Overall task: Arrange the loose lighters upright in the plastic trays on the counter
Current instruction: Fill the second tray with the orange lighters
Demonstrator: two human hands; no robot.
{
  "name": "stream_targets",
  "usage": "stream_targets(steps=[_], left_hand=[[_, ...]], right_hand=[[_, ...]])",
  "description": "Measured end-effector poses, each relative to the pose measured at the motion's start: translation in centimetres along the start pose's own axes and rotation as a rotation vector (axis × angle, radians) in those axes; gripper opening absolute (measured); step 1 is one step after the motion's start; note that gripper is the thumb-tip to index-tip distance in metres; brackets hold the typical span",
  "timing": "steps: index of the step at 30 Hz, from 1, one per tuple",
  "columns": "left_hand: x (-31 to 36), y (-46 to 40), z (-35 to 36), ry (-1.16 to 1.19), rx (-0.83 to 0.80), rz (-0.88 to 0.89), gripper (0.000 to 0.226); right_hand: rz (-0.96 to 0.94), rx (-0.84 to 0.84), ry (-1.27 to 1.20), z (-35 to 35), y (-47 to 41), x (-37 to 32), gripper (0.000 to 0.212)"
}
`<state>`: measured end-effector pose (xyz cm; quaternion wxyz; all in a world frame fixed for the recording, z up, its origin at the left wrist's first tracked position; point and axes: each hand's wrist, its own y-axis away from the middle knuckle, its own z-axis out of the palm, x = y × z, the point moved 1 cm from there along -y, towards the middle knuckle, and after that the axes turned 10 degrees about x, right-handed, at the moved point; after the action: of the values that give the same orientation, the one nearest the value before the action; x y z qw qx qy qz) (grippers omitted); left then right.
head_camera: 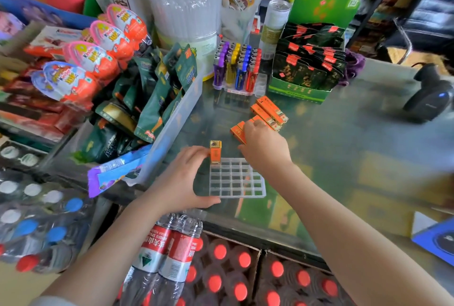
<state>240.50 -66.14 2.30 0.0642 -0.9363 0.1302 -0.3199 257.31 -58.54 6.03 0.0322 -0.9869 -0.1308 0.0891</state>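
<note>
Left hand (183, 177): thumb along the near edge of the tray (237, 177), fingers curled at the far left corner, touching an orange lighter (215, 152). That lighter stands upright in the far left corner cell, gold cap up. Whether the fingers pinch it or only steady it is not clear from this angle.

Right hand (264, 147): reaches past the tray's far right corner, fingers bent down onto the loose lighters (269, 114). It appears to be gripping one of them, but the fingers hide the contact.

Tray: clear plastic grid, flat on the glass table (344, 138), directly in front of the person. All cells but the corner one are unfilled.

Loose lighters: orange, lying flat in a small cluster just beyond the tray, to its right. Two lie side by side at the far end; others are partly under the right hand.

Further back: a second tray (239, 84) holds upright lighters in rows of purple, yellow, blue and red. Beside it on the right, a green display box (298, 90) of dark packets. Left of the work area, a clear bin (177, 118) of green snack packets, with egg-shaped sweets (98, 55) behind it. A black scanner (428, 95) sits at the far right of the table. Bottled water (167, 254) stands below the near edge.
</note>
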Motion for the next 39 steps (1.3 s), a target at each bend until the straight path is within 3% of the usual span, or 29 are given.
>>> stream_targets(steps=[5, 14, 22, 27, 30, 35, 37, 39], left_hand=[[0.4, 0.6, -0.2, 0.152, 0.031, -0.073, 0.081], [0.2, 3.7, -1.4, 0.141, 0.136, -0.124, 0.076], [-0.3, 4.3, -1.8, 0.137, 0.039, -0.134, 0.076], [-0.7, 4.1, -1.8, 0.15, 0.022, -0.112, 0.077], [-0.8, 3.7, -1.8, 0.156, 0.024, -0.102, 0.077], [-1.1, 3.0, -1.0, 0.135, 0.037, -0.053, 0.082], [-1.1, 2.6, -0.5, 0.143, 0.054, -0.042, 0.082], [-1.1, 2.3, -0.2, 0.154, 0.069, -0.039, 0.083]], right_hand=[[0.058, 0.056, 0.062, 0.3, 1.0, -0.7, 0.03], [0.171, 0.0, -0.04, 0.0, 1.5, -1.0, 0.031], [0.162, 0.04, -0.02, 0.9, 1.6, -1.5, 0.027], [0.016, 0.054, -0.014, 1.5, 1.8, -2.2, 0.017], [0.085, 0.092, -0.232, 0.1, 1.8, -1.7, 0.02], [0.296, 0.206, -1.135, -1.8, 4.4, -1.6, 0.018], [0.279, 0.197, -1.226, -1.3, 5.5, -2.1, 0.02], [0.253, 0.187, -1.137, -0.2, 6.1, -2.6, 0.015]])
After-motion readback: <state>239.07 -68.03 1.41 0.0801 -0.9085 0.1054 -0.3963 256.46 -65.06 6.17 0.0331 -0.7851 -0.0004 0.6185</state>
